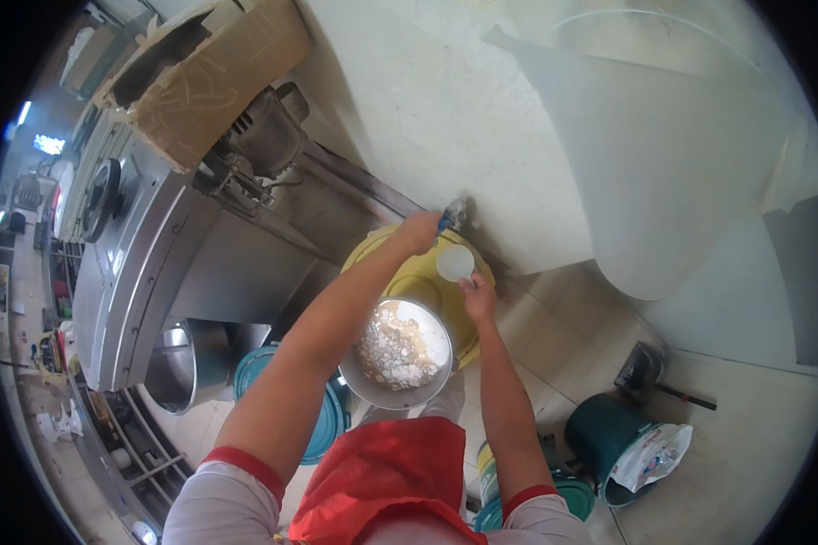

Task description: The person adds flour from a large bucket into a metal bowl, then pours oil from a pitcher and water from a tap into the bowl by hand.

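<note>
My left hand (418,232) reaches over the far side of a large yellow lid (423,283). Its fingers are closed on a small blue and greyish object (457,214), too blurred to name. Close by on the right, my right hand (479,296) grips a small white cup (454,263) above the same lid. Nearer my body is a round metal bowl (351,377) holding white powder and tan, crumbly stuff (400,345). The bowl overlaps the lid's near edge, and neither hand touches it.
A steel machine (159,263) with a cardboard box (214,86) on top stands left. Teal lidded buckets (327,427) flank my legs. At right are a dark green bin (604,431) with a plastic bag (650,457) and a dustpan (641,371). A pale wall (427,100) rises ahead.
</note>
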